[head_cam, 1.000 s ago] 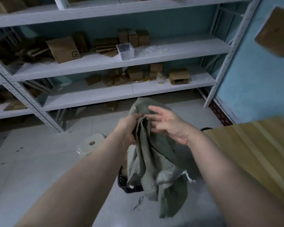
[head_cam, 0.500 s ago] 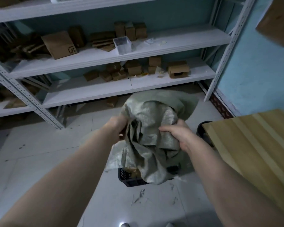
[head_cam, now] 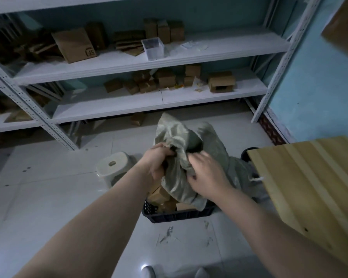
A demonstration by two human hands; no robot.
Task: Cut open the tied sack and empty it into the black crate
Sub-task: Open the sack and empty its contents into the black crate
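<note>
Sack [head_cam: 180, 137] now bunched tighter, dropped lower, hands closer together than half second ago. Left hand [head_cam: 159, 160] fingers clenched on woven fabric; right hand [head_cam: 207, 174] fingers grasping folds alongside. Sack hangs over black crate [head_cam: 177, 215] on floor [head_cam: 48, 187], cardboard boxes [head_cam: 159, 195] inside; wooden tabletop [head_cam: 309, 187] at right.

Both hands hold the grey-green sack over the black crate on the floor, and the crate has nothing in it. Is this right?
Not quite. The head view shows brown cardboard boxes lying in the black crate. The rest stands: the left hand and the right hand hold the grey-green sack over the crate on the floor.
</note>
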